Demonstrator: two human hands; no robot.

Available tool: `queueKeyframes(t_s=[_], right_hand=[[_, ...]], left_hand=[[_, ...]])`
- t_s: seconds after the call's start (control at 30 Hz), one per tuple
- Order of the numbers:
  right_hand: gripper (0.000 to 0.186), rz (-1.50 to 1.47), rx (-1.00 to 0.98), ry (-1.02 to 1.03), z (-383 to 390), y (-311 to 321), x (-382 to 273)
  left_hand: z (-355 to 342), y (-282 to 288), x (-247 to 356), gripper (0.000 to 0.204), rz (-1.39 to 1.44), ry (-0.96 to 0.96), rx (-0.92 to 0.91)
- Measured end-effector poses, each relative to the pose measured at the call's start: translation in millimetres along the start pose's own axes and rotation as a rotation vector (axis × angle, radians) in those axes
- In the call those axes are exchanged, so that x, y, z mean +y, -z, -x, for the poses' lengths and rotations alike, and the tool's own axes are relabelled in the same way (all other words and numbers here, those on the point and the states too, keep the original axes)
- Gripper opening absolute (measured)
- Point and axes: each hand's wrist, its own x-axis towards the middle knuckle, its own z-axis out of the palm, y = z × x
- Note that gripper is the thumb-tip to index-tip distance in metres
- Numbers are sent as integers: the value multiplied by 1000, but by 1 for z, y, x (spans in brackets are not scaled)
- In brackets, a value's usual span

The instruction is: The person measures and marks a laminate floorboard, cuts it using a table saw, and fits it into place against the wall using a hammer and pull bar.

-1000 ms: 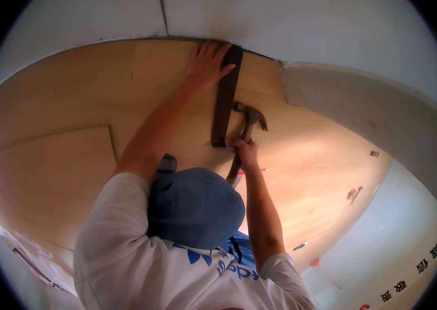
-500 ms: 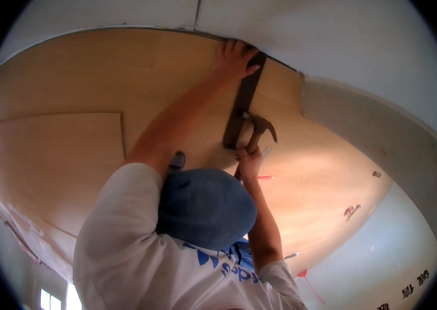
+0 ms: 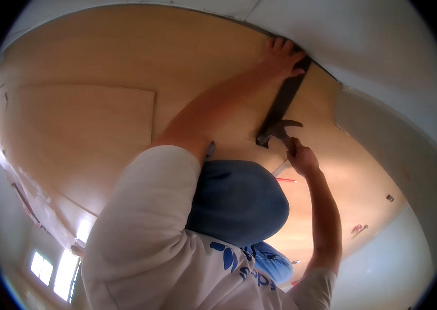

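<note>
My left hand (image 3: pixel 280 59) lies with fingers apart on the upper end of a long dark strip (image 3: pixel 283 103), which runs from the foot of the white wall across the pale wooden board floor. My right hand (image 3: pixel 303 159) grips a claw hammer (image 3: pixel 285 129) by its handle; the hammer's head is at the strip's lower end, claw upward, and I cannot tell whether it touches. Below that lie a metal ruler (image 3: pixel 281 169) and a red pencil (image 3: pixel 286 180), beside my blue-jeaned knee (image 3: pixel 236 196).
A loose wooden panel (image 3: pixel 84 119) lies at the left. A grey ledge (image 3: pixel 384 139) curves along the right. Small items (image 3: pixel 359 230) and a dark piece (image 3: pixel 390 198) lie on the floor at right. Bright windows (image 3: pixel 66 274) show at lower left.
The view has turned, shifting the scene rightward. The hammer's head has moved down along the dark strip from its middle to its lower end. My left hand remains at the top of the strip.
</note>
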Motion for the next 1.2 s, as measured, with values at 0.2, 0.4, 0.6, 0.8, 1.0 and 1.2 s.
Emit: queueKeyframes(t_s=[0.2,0.4,0.6,0.8,1.0,1.2], right_hand=[[52,-69,123,-6,-14,42,-7],[36,-438,297,-160,-12,0,-20],[41,52,-41,50,9,65,-36],[43,-396,424,-100,-1,56,-50],[40,54,-137,73,21,67,-33],[44,-235,187,-82,24,52,-24]], left_hand=[[1,-9,-2,66,-22,12,22],[3,3,-9,67,-28,44,4],[-4,36,-5,64,-126,19,-14],[-13,64,-2,65,-110,4,-10],[-9,64,-4,65,-112,6,-22],[-12,47,6,68,-97,28,-59]])
